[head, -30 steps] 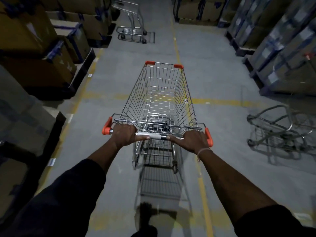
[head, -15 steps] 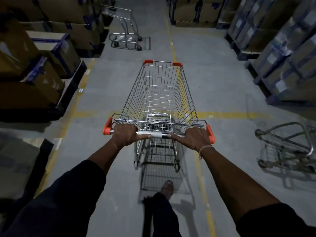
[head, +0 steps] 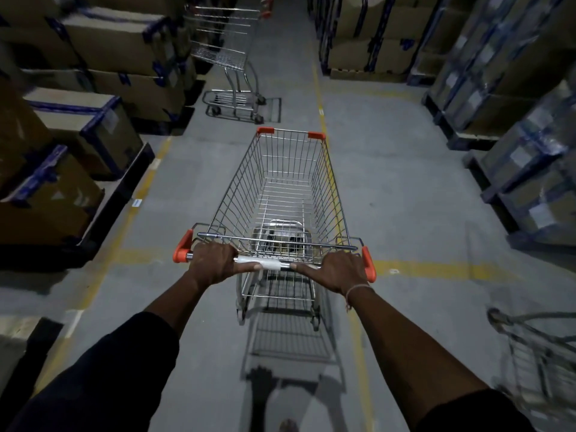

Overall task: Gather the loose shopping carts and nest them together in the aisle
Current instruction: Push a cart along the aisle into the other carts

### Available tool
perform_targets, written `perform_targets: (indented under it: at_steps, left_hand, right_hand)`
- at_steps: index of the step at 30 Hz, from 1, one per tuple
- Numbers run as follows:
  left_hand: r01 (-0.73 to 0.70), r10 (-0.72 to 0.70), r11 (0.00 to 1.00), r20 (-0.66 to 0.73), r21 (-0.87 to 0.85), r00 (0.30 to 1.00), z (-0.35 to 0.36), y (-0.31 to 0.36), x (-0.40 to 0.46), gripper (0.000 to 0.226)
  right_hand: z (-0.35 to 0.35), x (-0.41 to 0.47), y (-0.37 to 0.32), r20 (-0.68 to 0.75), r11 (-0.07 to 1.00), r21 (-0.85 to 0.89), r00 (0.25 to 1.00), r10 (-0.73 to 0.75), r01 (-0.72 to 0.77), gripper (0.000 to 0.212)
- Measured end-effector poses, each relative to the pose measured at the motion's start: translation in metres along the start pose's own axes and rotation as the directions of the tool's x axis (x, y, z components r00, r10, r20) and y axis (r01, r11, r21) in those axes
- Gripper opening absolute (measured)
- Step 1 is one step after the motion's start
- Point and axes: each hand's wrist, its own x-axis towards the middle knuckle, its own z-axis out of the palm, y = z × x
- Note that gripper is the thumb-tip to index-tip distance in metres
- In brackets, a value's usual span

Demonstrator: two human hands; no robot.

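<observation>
Here, left hand (head: 215,262) and right hand (head: 338,269) wrap the handle bar (head: 265,263) of the cart (head: 280,194), whose empty basket extends ahead (rigid wire, probably light-rolling); second cart (head: 230,63) stands farther ahead-left.

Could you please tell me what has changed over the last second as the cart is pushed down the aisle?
The pushed cart has rolled forward along the aisle: the parked cart ahead on the left now looms nearer and larger, and the cart on the right has slipped back toward the lower right edge. The stacked boxes slid past too. Nothing was released: left hand and right hand still grip the handle.
</observation>
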Motion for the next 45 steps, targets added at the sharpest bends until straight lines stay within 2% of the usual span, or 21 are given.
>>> perform_targets:
  at_steps: [8, 13, 21, 27, 30, 34, 37, 42, 45]
  left_hand:
    - [0.036, -0.033, 0.999, -0.091, 0.024, 0.995, 0.013, -0.053, 0.139, 0.096]
    - [0.045, -0.045, 0.999, -0.106, 0.004, 0.993, 0.023, -0.092, 0.234, 0.098]
    - [0.022, -0.024, 1.000, -0.109, -0.019, 0.994, 0.029, -0.149, 0.379, 0.101]
    - [0.024, -0.027, 0.999, -0.074, -0.034, 0.997, 0.036, -0.179, 0.463, 0.100]
    - [0.052, -0.053, 0.998, -0.070, -0.027, 0.996, 0.038, -0.190, 0.504, 0.097]
    - [0.056, -0.056, 0.998, 0.013, -0.028, 0.998, 0.036, -0.201, 0.563, 0.102]
    - [0.061, -0.061, 0.998, 0.006, -0.025, 0.998, 0.036, -0.210, 0.609, 0.102]
    - [0.135, -0.134, 0.990, 0.030, -0.036, 0.991, 0.040, -0.228, 0.689, 0.093]
    - [0.186, -0.183, 0.982, 0.066, -0.039, 0.981, 0.037, -0.238, 0.738, 0.101]
  right_hand:
    - [-0.035, 0.151, 0.005, -0.029, 0.999, -0.032, 0.999, -0.026, 0.025, 0.110]
    - [-0.061, 0.249, 0.005, -0.018, 0.999, -0.027, 0.999, -0.039, 0.038, 0.100]
    - [-0.105, 0.395, 0.006, 0.013, 1.000, -0.030, 1.000, -0.001, 0.002, 0.099]
    - [-0.128, 0.483, 0.011, 0.003, 1.000, -0.006, 1.000, -0.006, 0.006, 0.107]
    - [-0.136, 0.530, 0.018, -0.004, 1.000, -0.020, 1.000, -0.013, 0.013, 0.106]
    - [-0.154, 0.594, 0.030, 0.000, 0.999, -0.036, 1.000, -0.022, 0.022, 0.100]
    - [-0.170, 0.645, 0.039, -0.005, 0.997, -0.054, 0.999, -0.050, 0.050, 0.098]
    - [-0.190, 0.743, 0.056, -0.041, 0.991, -0.069, 0.992, -0.119, 0.116, 0.106]
    - [-0.206, 0.806, 0.065, -0.036, 0.986, -0.076, 0.987, -0.154, 0.151, 0.109]
